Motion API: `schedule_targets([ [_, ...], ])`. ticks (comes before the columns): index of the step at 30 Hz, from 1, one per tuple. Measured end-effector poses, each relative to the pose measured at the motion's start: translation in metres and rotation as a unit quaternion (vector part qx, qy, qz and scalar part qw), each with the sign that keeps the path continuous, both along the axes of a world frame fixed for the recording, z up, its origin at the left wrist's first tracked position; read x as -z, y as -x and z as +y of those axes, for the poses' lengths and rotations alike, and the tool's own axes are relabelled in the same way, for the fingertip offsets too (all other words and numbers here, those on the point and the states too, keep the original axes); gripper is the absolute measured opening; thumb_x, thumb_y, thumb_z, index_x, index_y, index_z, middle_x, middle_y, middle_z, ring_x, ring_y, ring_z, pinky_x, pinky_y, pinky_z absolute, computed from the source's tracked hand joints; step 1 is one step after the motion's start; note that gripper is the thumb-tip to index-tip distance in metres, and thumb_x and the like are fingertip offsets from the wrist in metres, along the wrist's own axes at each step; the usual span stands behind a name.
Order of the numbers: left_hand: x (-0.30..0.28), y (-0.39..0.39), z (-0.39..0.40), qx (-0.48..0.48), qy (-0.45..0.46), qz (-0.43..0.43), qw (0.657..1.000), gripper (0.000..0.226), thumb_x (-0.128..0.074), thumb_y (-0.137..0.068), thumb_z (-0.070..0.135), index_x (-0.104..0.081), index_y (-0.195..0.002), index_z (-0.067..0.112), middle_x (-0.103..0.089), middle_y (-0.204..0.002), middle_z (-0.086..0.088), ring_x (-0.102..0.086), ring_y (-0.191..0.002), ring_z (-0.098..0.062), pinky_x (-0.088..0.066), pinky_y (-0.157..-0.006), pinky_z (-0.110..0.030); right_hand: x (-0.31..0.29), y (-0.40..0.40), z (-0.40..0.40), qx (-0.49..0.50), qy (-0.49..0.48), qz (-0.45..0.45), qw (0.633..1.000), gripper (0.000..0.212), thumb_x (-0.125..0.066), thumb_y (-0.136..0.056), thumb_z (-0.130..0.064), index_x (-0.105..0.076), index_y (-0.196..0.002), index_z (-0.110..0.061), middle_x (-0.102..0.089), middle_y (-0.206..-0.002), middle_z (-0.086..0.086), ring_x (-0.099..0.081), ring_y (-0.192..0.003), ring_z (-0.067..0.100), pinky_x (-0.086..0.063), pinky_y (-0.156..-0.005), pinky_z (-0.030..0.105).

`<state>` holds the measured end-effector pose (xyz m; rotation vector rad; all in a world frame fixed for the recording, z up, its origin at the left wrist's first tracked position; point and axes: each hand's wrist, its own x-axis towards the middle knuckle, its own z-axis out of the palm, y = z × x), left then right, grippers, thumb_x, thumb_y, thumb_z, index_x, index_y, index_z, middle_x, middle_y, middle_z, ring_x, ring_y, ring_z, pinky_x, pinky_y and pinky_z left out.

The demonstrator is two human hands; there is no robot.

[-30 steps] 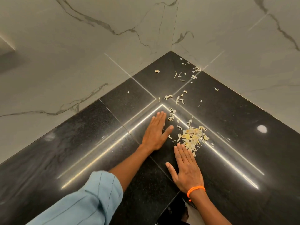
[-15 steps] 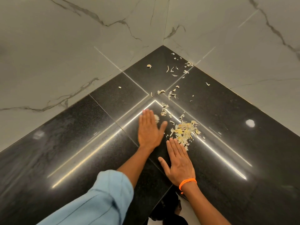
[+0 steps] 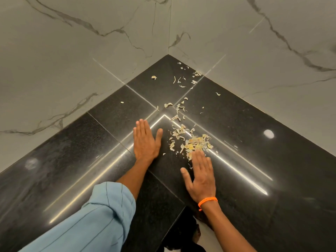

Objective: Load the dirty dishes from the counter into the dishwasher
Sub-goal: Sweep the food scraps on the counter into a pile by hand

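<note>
A heap of pale yellow food scraps (image 3: pixel 194 143) lies on the black granite counter (image 3: pixel 254 160), with loose bits strewn back toward the corner (image 3: pixel 180 80). My left hand (image 3: pixel 145 142) lies flat on the counter, fingers straight, just left of the heap. My right hand (image 3: pixel 202 176) is flat too, its fingertips touching the near edge of the heap; it looks blurred. An orange band circles my right wrist. No dishes and no dishwasher are in view.
White marble walls (image 3: pixel 91 51) meet at the corner behind the counter. The counter's inner front edge (image 3: pixel 174 222) runs near my arms, with floor and a dark shape below it.
My left hand has slid left, away from the scraps. My right hand has pushed forward into the near edge of the heap.
</note>
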<state>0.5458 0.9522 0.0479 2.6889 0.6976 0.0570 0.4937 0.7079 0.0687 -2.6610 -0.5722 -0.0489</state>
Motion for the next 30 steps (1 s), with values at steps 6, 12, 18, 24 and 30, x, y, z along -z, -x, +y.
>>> schedule_targets([
  [6, 0.0, -0.017, 0.005, -0.047, -0.017, 0.017, 0.999, 0.093, -0.005, -0.099, 0.074, -0.004, -0.161, 0.004, -0.004, -0.17, -0.015, 0.002, -0.158, -0.026, -0.005, -0.128, -0.046, 0.012, -0.061, -0.026, 0.227, 0.03, 0.071, 0.971, 0.083, -0.014, -0.099, -0.07, -0.003, -0.159, -0.013, -0.006, -0.167, 0.009, 0.001, -0.154, 0.019, -0.012, -0.126, 0.045],
  [12, -0.001, -0.038, 0.01, -0.025, -0.04, 0.025, 0.999, 0.094, -0.005, -0.099, 0.074, -0.005, -0.161, 0.004, -0.006, -0.17, -0.015, 0.0, -0.158, -0.026, -0.005, -0.129, -0.046, 0.009, -0.106, 0.012, 0.197, 0.063, 0.096, 0.974, 0.091, -0.004, -0.095, -0.076, 0.0, -0.158, -0.01, 0.001, -0.166, 0.01, 0.006, -0.154, 0.022, -0.004, -0.126, 0.044],
  [18, -0.001, -0.064, 0.021, -0.016, -0.048, 0.013, 0.999, 0.093, -0.006, -0.099, 0.074, -0.007, -0.162, 0.005, -0.007, -0.17, -0.015, -0.002, -0.158, -0.026, -0.007, -0.128, -0.046, 0.005, -0.139, 0.04, -0.04, -0.016, 0.117, 0.992, 0.082, -0.022, -0.097, -0.074, 0.0, -0.16, -0.025, 0.0, -0.166, -0.005, 0.007, -0.153, 0.007, -0.001, -0.126, 0.036],
  [24, -0.001, -0.095, 0.031, -0.043, -0.048, 0.0, 0.998, 0.095, -0.005, -0.098, 0.075, -0.007, -0.162, 0.004, -0.009, -0.169, -0.014, -0.004, -0.158, -0.025, -0.008, -0.129, -0.044, 0.014, -0.221, -0.005, 0.14, 0.053, 0.061, 0.987, 0.079, -0.008, -0.1, -0.068, -0.005, -0.159, -0.015, -0.008, -0.166, 0.007, -0.002, -0.154, 0.02, -0.01, -0.126, 0.045],
  [30, -0.002, -0.123, 0.04, -0.056, -0.048, 0.008, 0.997, 0.096, -0.007, -0.098, 0.076, -0.007, -0.161, 0.004, -0.008, -0.169, -0.015, -0.003, -0.158, -0.026, -0.007, -0.129, -0.044, 0.018, -0.303, -0.004, 0.126, 0.087, 0.047, 0.987, 0.089, -0.005, -0.096, -0.073, -0.005, -0.159, -0.011, -0.004, -0.167, 0.007, -0.002, -0.154, 0.02, -0.007, -0.126, 0.043],
])
